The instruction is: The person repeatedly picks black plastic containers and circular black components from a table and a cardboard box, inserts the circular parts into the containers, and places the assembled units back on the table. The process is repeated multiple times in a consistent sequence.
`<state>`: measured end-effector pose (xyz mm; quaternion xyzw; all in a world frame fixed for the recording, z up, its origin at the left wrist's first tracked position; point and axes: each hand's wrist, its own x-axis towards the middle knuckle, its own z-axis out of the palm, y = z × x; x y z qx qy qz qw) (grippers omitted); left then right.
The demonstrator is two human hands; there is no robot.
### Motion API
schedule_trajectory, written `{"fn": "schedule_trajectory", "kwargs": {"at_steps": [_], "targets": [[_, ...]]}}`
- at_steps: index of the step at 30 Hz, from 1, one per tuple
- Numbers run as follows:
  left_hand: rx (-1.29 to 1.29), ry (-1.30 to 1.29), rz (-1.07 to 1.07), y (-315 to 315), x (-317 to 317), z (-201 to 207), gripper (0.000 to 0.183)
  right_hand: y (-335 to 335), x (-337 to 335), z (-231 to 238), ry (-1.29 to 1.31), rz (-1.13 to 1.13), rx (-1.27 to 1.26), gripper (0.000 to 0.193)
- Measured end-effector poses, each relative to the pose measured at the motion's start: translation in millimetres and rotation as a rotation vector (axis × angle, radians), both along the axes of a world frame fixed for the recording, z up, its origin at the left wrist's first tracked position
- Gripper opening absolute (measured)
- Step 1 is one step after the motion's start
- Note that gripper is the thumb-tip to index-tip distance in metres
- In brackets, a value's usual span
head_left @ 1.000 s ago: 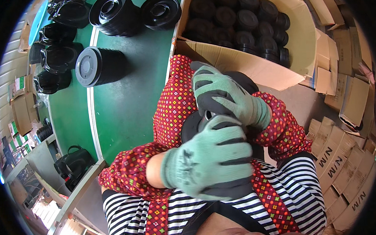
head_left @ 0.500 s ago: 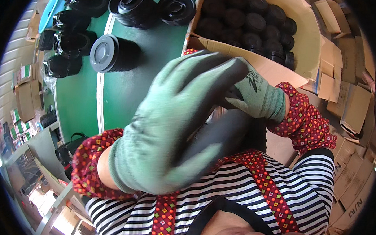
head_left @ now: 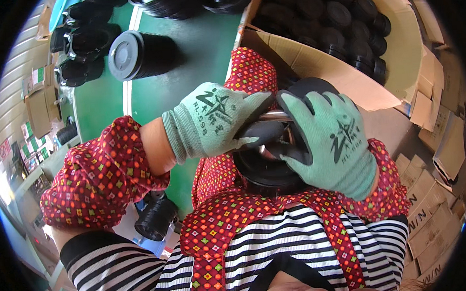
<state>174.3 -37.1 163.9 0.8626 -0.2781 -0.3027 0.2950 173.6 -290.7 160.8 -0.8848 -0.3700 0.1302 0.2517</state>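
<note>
My left hand (head_left: 216, 120), in a green glove with dark fingers, is closed round one side of a shiny metal piece (head_left: 274, 115) in front of my chest. My right hand (head_left: 331, 141), gloved alike, curls over the other side, its fingertips nearly meeting the left ones. Just below them, a round black part (head_left: 268, 170) rests against my patterned apron, partly covered by the hands. Another round black shape (head_left: 313, 86) shows beyond the right fingers. My hands hide most of the metal piece, so its kind and how it joins the black parts cannot be made out.
A stack of round black pieces with a grey top (head_left: 125, 55) lies on the green table (head_left: 163, 91). More black stacks (head_left: 169, 5) line its far side. At the right, an open cardboard box (head_left: 312, 64) holds many black discs. Flattened cartons (head_left: 428, 220) lie beyond my right arm.
My left hand, which was blurred and raised across the view, has drawn back and down to the metal piece. My right hand has come down over its other side.
</note>
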Motion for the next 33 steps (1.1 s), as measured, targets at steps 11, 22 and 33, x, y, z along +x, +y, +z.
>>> {"fn": "schedule_trajectory", "kwargs": {"at_steps": [11, 22, 33], "targets": [[-0.386, -0.274, -0.144, 0, 37, -87, 0.066, 10, -8, 27, -0.087, -0.091, -0.441, 0.072], [-0.148, -0.47, -0.016, 10, 5, -54, 0.049, 3, -11, -1, -0.264, -0.014, -0.192, 0.063], [-0.097, -0.361, 0.081, 6, -3, -53, 0.04, 8, -4, 0, -0.147, -0.022, -0.18, 0.058]]}}
